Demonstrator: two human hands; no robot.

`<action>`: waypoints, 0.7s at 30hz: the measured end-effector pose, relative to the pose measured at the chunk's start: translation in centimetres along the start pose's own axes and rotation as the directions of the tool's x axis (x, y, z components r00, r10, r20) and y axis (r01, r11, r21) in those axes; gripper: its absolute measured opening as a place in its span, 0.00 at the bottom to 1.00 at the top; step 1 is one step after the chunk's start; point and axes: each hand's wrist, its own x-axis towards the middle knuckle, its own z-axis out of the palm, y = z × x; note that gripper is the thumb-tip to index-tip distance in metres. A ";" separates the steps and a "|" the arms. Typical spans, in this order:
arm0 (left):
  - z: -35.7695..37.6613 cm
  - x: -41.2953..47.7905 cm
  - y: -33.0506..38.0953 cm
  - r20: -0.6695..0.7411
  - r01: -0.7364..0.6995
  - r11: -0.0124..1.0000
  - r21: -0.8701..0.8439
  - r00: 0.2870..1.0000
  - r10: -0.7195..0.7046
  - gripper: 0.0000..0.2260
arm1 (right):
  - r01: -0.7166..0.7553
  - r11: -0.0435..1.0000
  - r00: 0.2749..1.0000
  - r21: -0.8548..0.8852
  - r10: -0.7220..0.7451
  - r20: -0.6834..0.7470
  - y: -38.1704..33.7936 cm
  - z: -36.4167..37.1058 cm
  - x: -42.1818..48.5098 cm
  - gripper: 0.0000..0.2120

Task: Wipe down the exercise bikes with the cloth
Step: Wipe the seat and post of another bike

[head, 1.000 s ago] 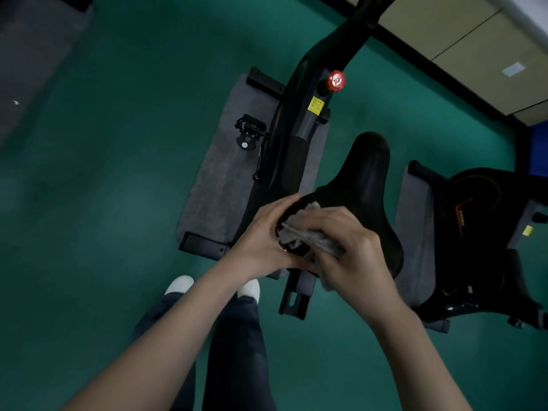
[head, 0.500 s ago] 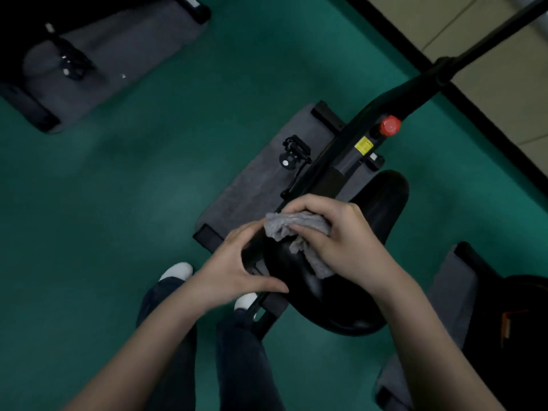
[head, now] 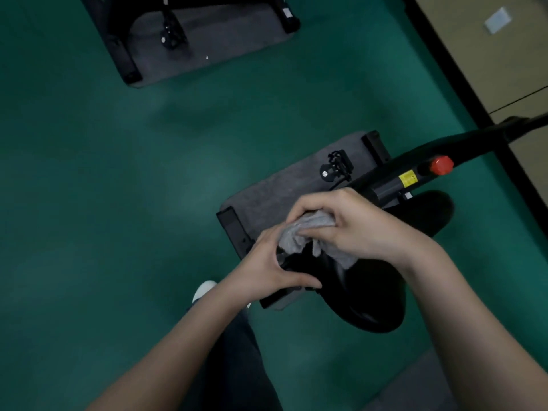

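A black exercise bike [head: 391, 170] stands on a grey mat [head: 275, 194], its black saddle [head: 373, 295] right below me. My right hand [head: 353, 226] grips a crumpled grey cloth [head: 302, 232] and presses it on the saddle's left rear edge. My left hand [head: 267, 268] grips that same edge of the saddle from the left, thumb underneath, fingers touching the cloth. A red knob [head: 441, 165] and a yellow label [head: 408, 179] sit on the bike's frame, beyond the saddle.
A second bike's black base [head: 124, 57] and pedal [head: 170, 37] stand on another grey mat [head: 213, 46] at the top left. Green floor [head: 103, 188] lies between them. A beige wall [head: 489, 54] with a black skirting runs at the right. My legs and a white shoe [head: 204, 289] are below.
The view has swung left, so the bike sits further right and a second bike shows at the top. My right hand has slid the cloth along the saddle's rear edge; my left hand still holds the saddle.
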 end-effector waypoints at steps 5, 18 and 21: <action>-0.4 -0.2 0.0 0.016 0.068 0.997 0.024 0.998 -0.068 0.46 | -0.105 0.989 0.960 -0.101 0.074 -0.270 0.9 -0.2 2.2 0.05; -0.2 -0.8 -1.2 -0.009 0.021 0.997 -0.076 1.000 -0.022 0.44 | -0.087 0.972 0.996 -0.219 0.086 -0.014 -1.1 1.1 0.8 0.07; -1.2 -0.9 -0.8 -0.034 -0.006 0.999 -0.051 0.999 0.004 0.41 | -0.040 0.989 0.999 -0.141 0.040 -0.007 -1.5 1.6 -1.8 0.08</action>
